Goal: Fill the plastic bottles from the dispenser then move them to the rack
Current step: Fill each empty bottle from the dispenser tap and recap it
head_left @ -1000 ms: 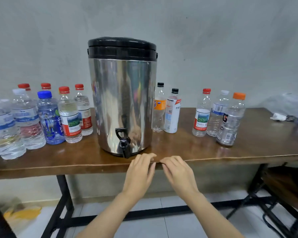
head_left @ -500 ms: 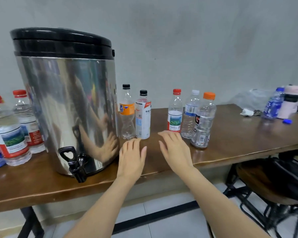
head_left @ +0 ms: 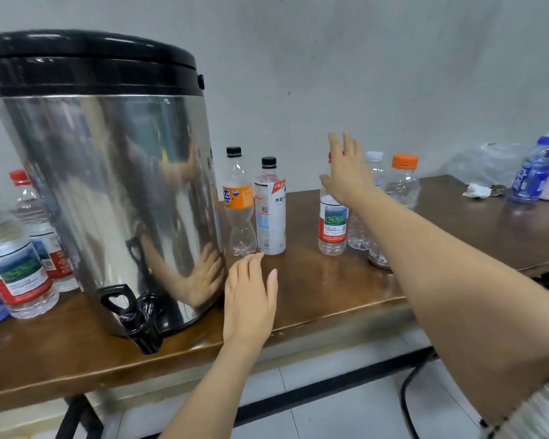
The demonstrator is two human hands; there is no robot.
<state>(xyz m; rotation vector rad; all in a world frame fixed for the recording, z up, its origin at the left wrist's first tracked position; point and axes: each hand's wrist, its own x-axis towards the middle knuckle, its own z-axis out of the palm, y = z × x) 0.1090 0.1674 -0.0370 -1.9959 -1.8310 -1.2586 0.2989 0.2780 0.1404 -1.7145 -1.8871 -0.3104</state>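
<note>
In the centre of the frame, the orange-label bottle [head_left: 238, 201] carries "FANTA" on a small blue badge, with a large white Chinese character, 达, to the badge's left. Just right of it, the white bottle [head_left: 270, 217] has dark characters beginning 外星 near the label's right edge. A red corner tab above them shows a white "4", and a QR code sits lower left on the label. The red-band bottle [head_left: 332, 223] further right and the lower-left bottle [head_left: 19, 277] bear print too small to read. The blue bottle [head_left: 530, 175] at far right shows white lettering, blurred.

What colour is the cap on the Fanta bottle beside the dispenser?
Black. The cap on the Fanta bottle shows best in the head view.
</note>
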